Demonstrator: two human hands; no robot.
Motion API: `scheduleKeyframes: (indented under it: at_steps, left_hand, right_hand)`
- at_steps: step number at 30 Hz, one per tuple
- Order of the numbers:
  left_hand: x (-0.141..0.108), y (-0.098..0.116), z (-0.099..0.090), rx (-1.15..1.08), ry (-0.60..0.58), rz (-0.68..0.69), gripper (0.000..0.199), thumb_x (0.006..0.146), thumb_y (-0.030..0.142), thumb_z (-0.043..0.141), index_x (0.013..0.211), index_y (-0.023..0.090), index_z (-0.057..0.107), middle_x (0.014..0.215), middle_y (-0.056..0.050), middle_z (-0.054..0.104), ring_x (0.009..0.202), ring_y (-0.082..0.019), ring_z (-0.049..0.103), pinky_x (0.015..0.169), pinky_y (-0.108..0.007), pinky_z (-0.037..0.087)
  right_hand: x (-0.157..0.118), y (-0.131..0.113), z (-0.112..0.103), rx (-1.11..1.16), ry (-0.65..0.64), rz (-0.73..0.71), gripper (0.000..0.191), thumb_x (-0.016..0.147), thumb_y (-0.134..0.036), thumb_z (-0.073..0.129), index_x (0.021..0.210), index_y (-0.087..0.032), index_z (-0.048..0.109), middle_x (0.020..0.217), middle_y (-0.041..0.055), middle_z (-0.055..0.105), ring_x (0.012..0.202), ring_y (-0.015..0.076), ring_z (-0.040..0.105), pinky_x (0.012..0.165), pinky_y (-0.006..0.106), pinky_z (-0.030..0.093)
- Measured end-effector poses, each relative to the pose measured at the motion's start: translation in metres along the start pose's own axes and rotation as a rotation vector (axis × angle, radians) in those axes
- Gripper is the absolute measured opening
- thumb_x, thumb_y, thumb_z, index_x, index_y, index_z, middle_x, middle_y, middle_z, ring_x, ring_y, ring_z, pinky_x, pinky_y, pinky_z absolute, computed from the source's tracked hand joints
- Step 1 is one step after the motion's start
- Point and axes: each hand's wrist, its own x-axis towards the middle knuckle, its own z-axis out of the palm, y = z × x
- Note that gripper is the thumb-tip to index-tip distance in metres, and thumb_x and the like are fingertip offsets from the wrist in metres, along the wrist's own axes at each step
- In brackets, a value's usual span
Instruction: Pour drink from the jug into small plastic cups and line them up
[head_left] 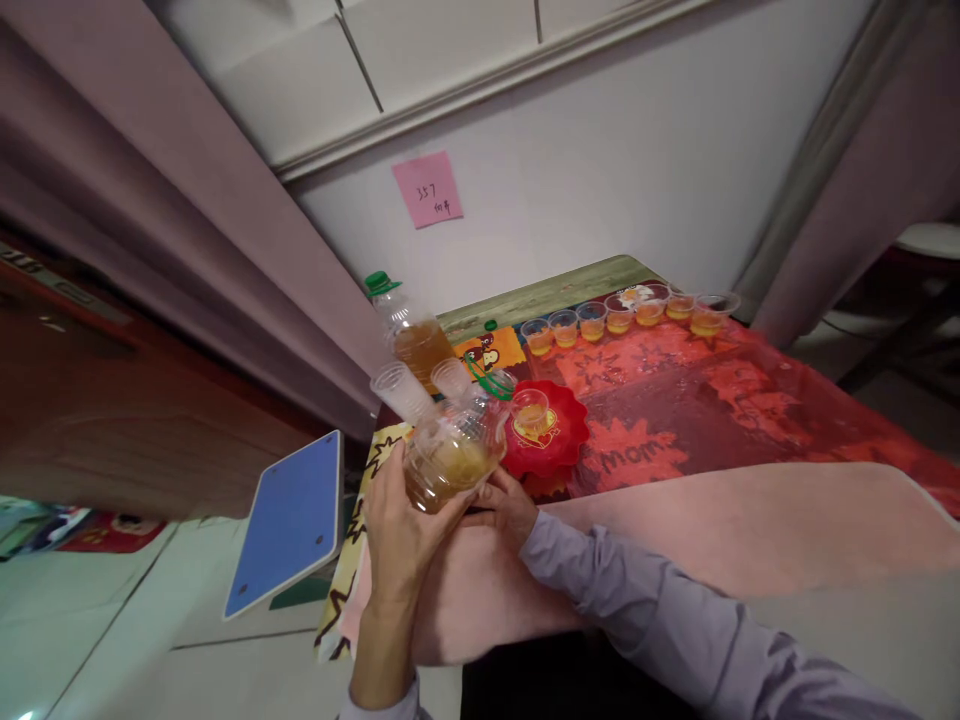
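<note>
Red patterned cloth [750,425] spreads across the right of my remote head view. I see the left hand [394,525] gripping the tilted bottle [457,465] by its side, the right hand [511,510] clasping its base, probably sharing its weight beside the red plate [571,445].

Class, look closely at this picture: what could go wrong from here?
The tilted clear plastic bottle, with the left hand around its side, might slip and spill. Its liquid could miss the small plastic cup and wet the red scalloped dish. The nested plastic cups sit close to the bottle, so a bump might knock them.
</note>
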Motion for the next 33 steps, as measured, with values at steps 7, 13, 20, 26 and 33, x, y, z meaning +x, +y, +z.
scheduleKeyframes:
  at_steps: [7,13,20,26,33]
  left_hand:
    - [-0.007,-0.011,0.001,-0.049,0.028,-0.137,0.098,0.083,0.064,0.082,0.162,0.018,0.048,0.156,-0.023,0.066,0.144,-0.041,0.064,0.121,-0.058,0.051]
    - [-0.009,-0.007,0.005,-0.019,0.069,-0.098,0.095,0.087,0.074,0.075,0.159,0.017,0.051,0.155,-0.023,0.067,0.142,-0.04,0.066,0.121,-0.053,0.05]
    - [-0.011,0.002,0.014,0.007,0.09,-0.027,0.112,0.083,0.097,0.06,0.155,0.012,0.057,0.15,-0.025,0.071,0.139,-0.042,0.067,0.121,-0.053,0.047]
    - [-0.013,0.001,0.016,0.013,0.119,-0.007,0.114,0.082,0.1,0.057,0.155,0.012,0.059,0.146,-0.024,0.073,0.135,-0.039,0.07,0.118,-0.05,0.049]
    - [-0.011,-0.01,0.018,0.015,0.233,0.064,0.109,0.083,0.097,0.059,0.151,0.012,0.062,0.141,-0.025,0.076,0.126,-0.04,0.074,0.111,-0.051,0.054]
  right_hand:
    - [-0.007,-0.006,0.011,-0.117,-0.163,-0.09,0.086,0.069,-0.059,0.102,0.141,-0.028,0.066,0.14,0.0103,0.075,0.13,0.0332,0.072,0.111,0.053,0.06]
    - [-0.046,-0.013,-0.003,-0.456,-0.08,-0.182,0.072,0.08,-0.061,0.095,0.137,-0.024,0.072,0.123,0.0128,0.08,0.11,0.03,0.078,0.101,0.051,0.063]
    - [-0.073,-0.117,-0.036,-1.146,0.166,-0.462,0.034,0.098,-0.055,0.073,0.092,-0.023,0.082,0.071,0.003,0.076,0.058,0.0165,0.061,0.059,0.03,0.047]
    - [-0.029,-0.184,-0.06,-1.607,0.404,-0.626,0.04,0.091,-0.056,0.077,0.11,-0.021,0.081,0.101,0.012,0.082,0.087,0.0277,0.076,0.081,0.04,0.058]
    - [0.024,-0.174,-0.053,-2.014,0.365,-0.424,0.074,0.077,-0.06,0.092,0.133,-0.015,0.072,0.15,0.0257,0.068,0.139,0.0438,0.061,0.125,0.065,0.038]
